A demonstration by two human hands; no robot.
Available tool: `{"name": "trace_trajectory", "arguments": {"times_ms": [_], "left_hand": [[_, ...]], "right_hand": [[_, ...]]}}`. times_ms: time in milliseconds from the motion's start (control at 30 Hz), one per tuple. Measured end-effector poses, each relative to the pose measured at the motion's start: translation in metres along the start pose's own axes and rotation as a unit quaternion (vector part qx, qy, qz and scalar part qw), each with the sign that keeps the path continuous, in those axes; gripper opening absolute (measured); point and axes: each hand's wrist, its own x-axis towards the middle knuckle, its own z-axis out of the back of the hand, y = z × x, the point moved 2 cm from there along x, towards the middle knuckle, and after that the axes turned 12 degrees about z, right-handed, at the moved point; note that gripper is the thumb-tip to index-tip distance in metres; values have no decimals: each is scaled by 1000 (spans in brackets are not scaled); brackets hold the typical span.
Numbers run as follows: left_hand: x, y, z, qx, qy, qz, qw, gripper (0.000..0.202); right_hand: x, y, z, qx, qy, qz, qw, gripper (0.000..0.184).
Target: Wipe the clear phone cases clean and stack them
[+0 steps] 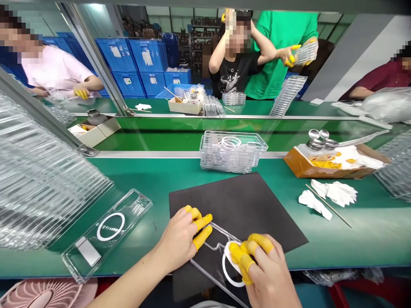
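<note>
While the left hand (176, 239) holds down a clear plastic phone case (208, 252) on a black foam mat (244, 201), its yellow-capped fingers (202, 226) lie pressed together along the case's edge, the thumb hidden, so whether it truly grips cannot be told. The right hand (263, 269) pinches a white wipe (231, 256) against the case's white ring (224, 269). The case sits at the near edge of the mat, partly covered by both hands. On the green table (369, 239), another clear case (107, 231) lies flat to the left, beside a tall stack of clear cases (28, 179). Grit in the wipe could scratch the plastic, hard rubbing could shift the ring, and a looser left hand could let the smooth case skate off the mat.
</note>
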Motion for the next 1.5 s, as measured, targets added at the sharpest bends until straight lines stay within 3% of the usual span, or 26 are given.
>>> {"name": "trace_trajectory", "arguments": {"times_ms": [367,533,1500], "left_hand": [[2,-3,-1,-28,0,-13,1000,26],[1,-3,0,-26,-16,-20,999,28],[-2,0,-3,-15,-9,-18,1000,25]], "right_hand": [[3,8,0,-45,-35,-7,998,27],[8,5,-1,-55,3,-26,998,21],[3,14,-3,-58,-3,-8,998,19]]}}
